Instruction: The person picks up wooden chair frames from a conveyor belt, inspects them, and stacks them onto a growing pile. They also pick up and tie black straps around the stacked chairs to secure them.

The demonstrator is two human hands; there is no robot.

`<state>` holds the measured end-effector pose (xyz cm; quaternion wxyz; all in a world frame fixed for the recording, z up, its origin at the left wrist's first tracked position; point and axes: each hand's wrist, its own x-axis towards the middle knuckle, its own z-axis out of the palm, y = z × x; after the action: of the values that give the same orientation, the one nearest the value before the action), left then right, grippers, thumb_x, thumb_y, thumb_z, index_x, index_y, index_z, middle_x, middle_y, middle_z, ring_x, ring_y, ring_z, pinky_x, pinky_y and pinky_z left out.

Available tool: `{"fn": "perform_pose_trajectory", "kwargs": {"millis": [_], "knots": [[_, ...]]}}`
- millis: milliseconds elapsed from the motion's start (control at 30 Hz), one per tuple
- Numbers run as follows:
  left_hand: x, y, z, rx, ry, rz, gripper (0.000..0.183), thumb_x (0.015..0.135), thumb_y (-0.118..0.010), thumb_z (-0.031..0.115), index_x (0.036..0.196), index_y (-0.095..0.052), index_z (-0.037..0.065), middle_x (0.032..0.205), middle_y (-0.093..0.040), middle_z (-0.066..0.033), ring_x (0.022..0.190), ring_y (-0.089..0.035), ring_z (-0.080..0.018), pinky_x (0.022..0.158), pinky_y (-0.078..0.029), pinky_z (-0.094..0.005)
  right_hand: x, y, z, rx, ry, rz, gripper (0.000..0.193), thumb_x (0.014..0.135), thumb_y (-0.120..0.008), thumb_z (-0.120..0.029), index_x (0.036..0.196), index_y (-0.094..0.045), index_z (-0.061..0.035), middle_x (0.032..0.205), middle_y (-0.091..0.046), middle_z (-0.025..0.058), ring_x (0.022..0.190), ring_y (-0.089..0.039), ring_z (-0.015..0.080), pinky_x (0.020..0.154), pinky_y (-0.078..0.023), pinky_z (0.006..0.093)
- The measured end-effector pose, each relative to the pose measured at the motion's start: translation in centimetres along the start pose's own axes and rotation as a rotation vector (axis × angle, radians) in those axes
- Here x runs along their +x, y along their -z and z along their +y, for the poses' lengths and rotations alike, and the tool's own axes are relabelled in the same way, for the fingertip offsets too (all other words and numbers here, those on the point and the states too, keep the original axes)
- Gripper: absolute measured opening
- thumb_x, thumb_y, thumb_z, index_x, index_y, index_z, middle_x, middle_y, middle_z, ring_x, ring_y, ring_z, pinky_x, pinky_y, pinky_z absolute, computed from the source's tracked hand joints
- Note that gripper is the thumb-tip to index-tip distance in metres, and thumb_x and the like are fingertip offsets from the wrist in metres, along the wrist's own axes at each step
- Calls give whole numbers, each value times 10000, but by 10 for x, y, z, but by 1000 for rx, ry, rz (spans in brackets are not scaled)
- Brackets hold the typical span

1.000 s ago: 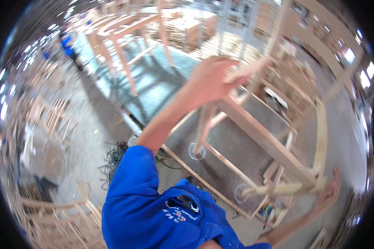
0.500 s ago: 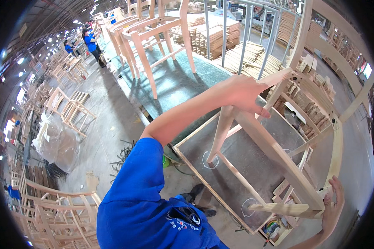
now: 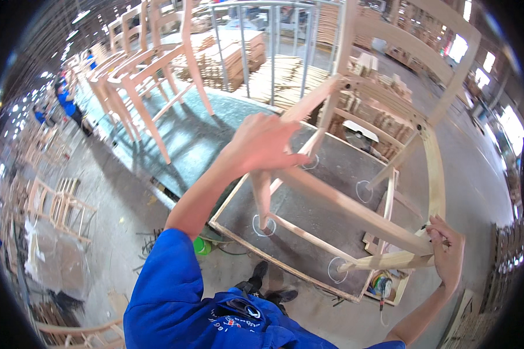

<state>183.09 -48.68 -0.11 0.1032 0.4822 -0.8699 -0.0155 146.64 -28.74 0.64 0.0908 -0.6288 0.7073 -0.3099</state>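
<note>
A bare wooden chair frame (image 3: 355,212), with no seat panel, stands upright on a dark board (image 3: 303,215). Its feet rest in or beside white drawn circles. Over the seat frame's front left corner lies my left hand (image 3: 265,142), thumb and fingers gripping the wood. My right hand (image 3: 448,253) is at the front right corner, its fingertips pinched together on top of the rail. Something small and dark shows at those fingertips, too small to name. Dark holes mark the two rear corners of the seat frame.
More wooden chairs (image 3: 142,81) stand on a green-topped bench (image 3: 198,134) at the left. Behind are metal bars (image 3: 244,55) and stacked wood (image 3: 288,75). A small box (image 3: 384,285) holding a colourful roll sits at the board's near right. People in blue work far left.
My view has swung right, so the scene sits further left. My left hand stays on its corner. The right hand's fingers went from lying along the corner to a pinch on top.
</note>
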Motion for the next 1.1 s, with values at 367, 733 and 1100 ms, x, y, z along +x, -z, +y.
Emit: {"fn": "perform_pose_trajectory", "kwargs": {"millis": [367,733,1100], "knots": [[-128,52,-24,-586,127,-80,749,725,-728,387,1337,-424,80,1035,-623,-131,840,-647,-209,656,-509,-302,-135,24,-27,456,259,30,327,834,-613,-260,951,-630,46,1047,-636,228,1095,-581,319,915,-461,402],[4,-22,-42,-1718,67,-120,525,910,-520,251,1356,-326,53,1054,-568,-156,614,-583,-160,486,-505,-275,4,-1,38,1208,-206,38,495,943,-456,-335,1330,-373,-38,1086,-575,143,848,-597,210,673,-529,316],[-8,-39,-47,-2099,-117,-216,389,827,-515,71,1188,-390,-4,900,-447,-107,458,-417,-96,304,-365,-205,-7,-15,6,1223,-205,89,482,835,-543,-121,1291,-420,-26,856,-492,46,531,-426,56,375,-359,194]]}}
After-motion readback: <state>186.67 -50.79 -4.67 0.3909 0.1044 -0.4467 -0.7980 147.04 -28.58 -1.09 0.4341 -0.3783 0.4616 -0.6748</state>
